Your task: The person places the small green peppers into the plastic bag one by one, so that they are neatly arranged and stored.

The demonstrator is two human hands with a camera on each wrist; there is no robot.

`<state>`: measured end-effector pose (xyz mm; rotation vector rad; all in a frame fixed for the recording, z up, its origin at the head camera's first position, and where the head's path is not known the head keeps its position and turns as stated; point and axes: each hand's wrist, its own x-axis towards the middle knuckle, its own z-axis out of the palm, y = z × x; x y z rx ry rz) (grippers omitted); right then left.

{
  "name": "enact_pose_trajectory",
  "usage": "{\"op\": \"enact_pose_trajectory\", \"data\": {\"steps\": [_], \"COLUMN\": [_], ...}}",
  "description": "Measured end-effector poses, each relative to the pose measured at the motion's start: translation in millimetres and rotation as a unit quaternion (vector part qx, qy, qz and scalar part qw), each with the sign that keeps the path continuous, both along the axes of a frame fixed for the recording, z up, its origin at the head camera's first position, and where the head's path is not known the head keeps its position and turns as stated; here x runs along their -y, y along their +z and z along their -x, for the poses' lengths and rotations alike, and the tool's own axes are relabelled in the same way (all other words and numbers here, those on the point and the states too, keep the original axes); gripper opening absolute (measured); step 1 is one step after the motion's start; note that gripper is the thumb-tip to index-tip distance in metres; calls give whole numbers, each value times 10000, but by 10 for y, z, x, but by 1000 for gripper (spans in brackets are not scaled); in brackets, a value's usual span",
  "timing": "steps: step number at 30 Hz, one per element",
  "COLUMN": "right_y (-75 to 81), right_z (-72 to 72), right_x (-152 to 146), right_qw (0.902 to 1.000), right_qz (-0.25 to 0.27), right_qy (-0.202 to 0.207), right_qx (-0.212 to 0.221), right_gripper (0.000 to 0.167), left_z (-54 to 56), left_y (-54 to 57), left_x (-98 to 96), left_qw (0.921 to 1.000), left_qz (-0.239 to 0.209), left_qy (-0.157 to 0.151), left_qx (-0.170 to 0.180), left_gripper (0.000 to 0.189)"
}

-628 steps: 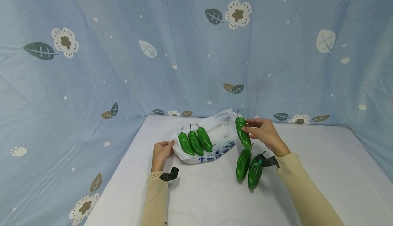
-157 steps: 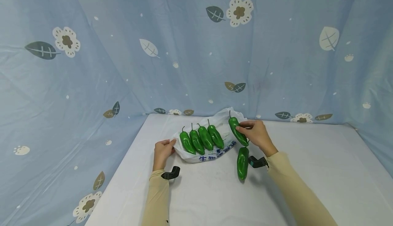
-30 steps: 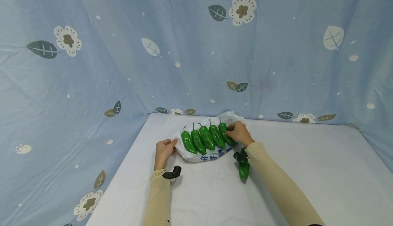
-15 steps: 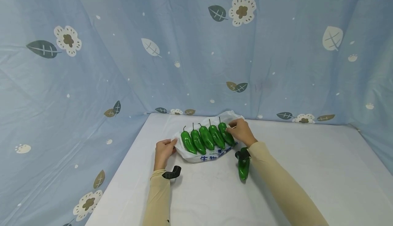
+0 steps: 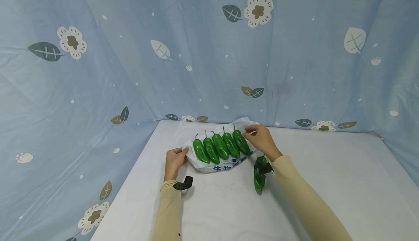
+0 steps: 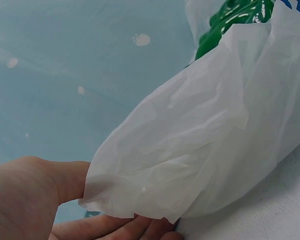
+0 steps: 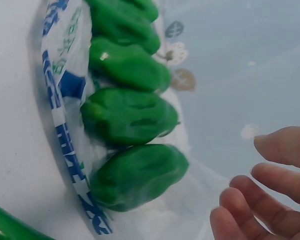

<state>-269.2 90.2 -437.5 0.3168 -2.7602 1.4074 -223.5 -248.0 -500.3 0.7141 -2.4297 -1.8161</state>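
Note:
Several green peppers lie side by side on a white plastic bag (image 5: 199,166) with blue print, stems pointing away. The left hand (image 5: 174,162) pinches the bag's left edge between thumb and fingers; the left wrist view shows the thumb over the thin plastic (image 6: 190,145). Beside the rightmost pepper (image 5: 241,142) is the right hand (image 5: 262,139), apart from it. In the right wrist view, that hand (image 7: 265,192) has relaxed, spread fingers around nothing, with the end pepper (image 7: 140,177) lying free. A single pepper (image 5: 259,182) lies on the table, partly hidden by the right wrist camera.
A white cloth covers the table (image 5: 222,204). Behind and to the left hangs a blue curtain (image 5: 196,33) with leaves and flowers. Each wrist carries a black camera, the left one (image 5: 183,184) close above the tabletop.
Two peppers have gone from table and hand onto the bag since the oldest frame. Within the last second the right hand let go of the rightmost pepper and drew back right. The left hand stayed.

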Motion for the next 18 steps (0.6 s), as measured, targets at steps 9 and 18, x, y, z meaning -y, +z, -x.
{"op": "enact_pose_trajectory", "data": {"steps": [9, 18], "right_y": [76, 81], "right_z": [-238, -383], "right_x": [-123, -242], "right_qw": [9996, 9989], "right_qz": [150, 266], "right_qy": [-19, -86], "right_qx": [-256, -376], "right_gripper": [33, 37], "left_z": [2, 6], "left_y": [-4, -16], "left_x": [-5, 9], "left_qw": [10000, 10000], "left_qz": [4, -46], "left_qy": [-49, -18], "left_qx": [9, 18], "left_gripper": [59, 60]}}
